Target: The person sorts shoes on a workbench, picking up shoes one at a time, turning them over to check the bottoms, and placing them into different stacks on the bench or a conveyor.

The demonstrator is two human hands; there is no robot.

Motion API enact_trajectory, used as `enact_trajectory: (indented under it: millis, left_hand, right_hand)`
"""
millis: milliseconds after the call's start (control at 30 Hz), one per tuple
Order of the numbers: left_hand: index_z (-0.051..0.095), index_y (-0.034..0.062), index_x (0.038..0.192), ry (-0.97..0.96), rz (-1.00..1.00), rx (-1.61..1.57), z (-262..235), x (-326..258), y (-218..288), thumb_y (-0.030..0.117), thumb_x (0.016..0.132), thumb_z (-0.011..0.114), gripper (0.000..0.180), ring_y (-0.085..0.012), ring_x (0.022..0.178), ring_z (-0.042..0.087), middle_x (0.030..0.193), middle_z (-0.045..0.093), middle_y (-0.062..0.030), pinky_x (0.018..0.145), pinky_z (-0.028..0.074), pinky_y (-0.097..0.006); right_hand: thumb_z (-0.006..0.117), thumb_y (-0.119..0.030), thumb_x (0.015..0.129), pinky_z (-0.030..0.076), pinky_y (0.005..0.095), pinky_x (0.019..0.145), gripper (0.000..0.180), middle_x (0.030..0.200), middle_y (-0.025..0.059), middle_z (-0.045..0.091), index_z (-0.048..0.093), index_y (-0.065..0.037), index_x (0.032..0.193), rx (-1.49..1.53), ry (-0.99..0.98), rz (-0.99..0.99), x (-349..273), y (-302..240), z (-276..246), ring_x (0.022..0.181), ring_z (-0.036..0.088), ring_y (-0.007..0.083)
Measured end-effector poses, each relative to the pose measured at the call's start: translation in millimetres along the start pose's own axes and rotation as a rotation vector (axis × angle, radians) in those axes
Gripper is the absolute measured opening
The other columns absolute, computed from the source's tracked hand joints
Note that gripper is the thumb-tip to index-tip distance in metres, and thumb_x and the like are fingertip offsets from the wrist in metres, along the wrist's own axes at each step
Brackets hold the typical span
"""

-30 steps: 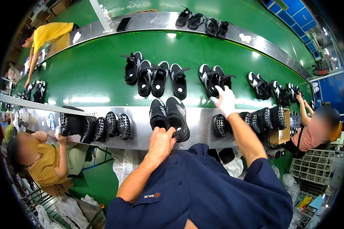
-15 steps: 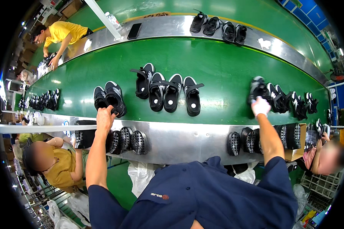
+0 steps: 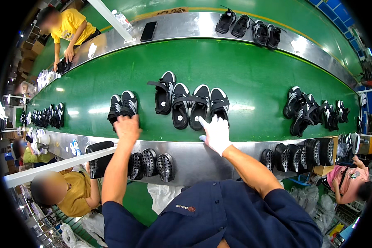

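Observation:
My left hand (image 3: pixel 127 127), bare and somewhat blurred, is over the heel end of a pair of black-and-grey shoes (image 3: pixel 129 103) on the green belt. Its fingers look stretched out, and they partly hide the heels. My right hand (image 3: pixel 216 134) wears a white glove, with fingers and thumb apart. It reaches to the heel end of the rightmost strap shoe (image 3: pixel 219 101) in the middle group and partly covers it. Left of that shoe stand two more strap shoes (image 3: pixel 201 103) and, set slightly farther back, another strap shoe (image 3: pixel 165 93).
More shoes (image 3: pixel 304 109) cluster on the belt at right, others (image 3: pixel 49 115) at far left. Black studded shoe forms (image 3: pixel 165 167) line the near metal ledge (image 3: pixel 194 165). The far ledge holds a phone (image 3: pixel 149 31), a bottle (image 3: pixel 122 20) and shoes (image 3: pixel 259 32). People work on both sides.
My right hand has let go of a shoe at the right cluster and moved left to the middle group. My left hand no longer grips the left pair's heel. The view has shifted somewhat.

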State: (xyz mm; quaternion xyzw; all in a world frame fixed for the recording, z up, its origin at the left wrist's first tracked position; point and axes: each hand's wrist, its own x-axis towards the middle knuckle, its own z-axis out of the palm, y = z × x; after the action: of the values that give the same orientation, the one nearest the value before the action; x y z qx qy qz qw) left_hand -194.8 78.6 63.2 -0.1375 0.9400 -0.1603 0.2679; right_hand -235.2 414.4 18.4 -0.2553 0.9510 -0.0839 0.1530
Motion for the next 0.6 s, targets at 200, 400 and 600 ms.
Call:
enact_trajectory:
  millis: [200, 400, 600]
  left_hand:
    - [0.057, 0.0345, 0.143, 0.298, 0.453, -0.155, -4, 3, 74, 0.051, 0.064, 0.092, 0.088, -0.0452, 0.147, 0.037, 0.153, 0.044, -0.0275, 0.109, 0.042, -0.062]
    - [0.073, 0.0251, 0.123, 0.1, 0.495, -0.262, 10, 36, 84, 0.037, 0.079, 0.086, 0.048, -0.041, 0.13, 0.05, 0.132, 0.056, -0.0214, 0.102, 0.048, -0.061]
    - [0.076, 0.0116, 0.098, 0.32, 0.596, -0.398, -8, -54, 179, 0.036, 0.079, 0.085, 0.033, -0.0392, 0.087, 0.064, 0.09, 0.068, -0.0166, 0.075, 0.055, -0.049]
  right_hand:
    - [0.079, -0.026, 0.08, 0.049, 0.0452, 0.075, 0.023, 0.094, 0.0153, 0.067, 0.072, -0.011, 0.095, -0.057, 0.07, -0.1, 21, 36, 17, 0.091, 0.066, 0.0322]
    - [0.071, -0.016, 0.079, 0.052, 0.0503, 0.08, 0.021, 0.093, 0.0188, 0.067, 0.073, -0.012, 0.1, -0.207, 0.202, 0.248, -7, 240, -28, 0.091, 0.068, 0.0373]
    - [0.07, -0.019, 0.094, 0.055, 0.0422, 0.094, 0.032, 0.111, 0.0191, 0.073, 0.069, -0.007, 0.124, 0.214, 0.581, 0.382, -144, 315, -112, 0.104, 0.07, 0.0375]
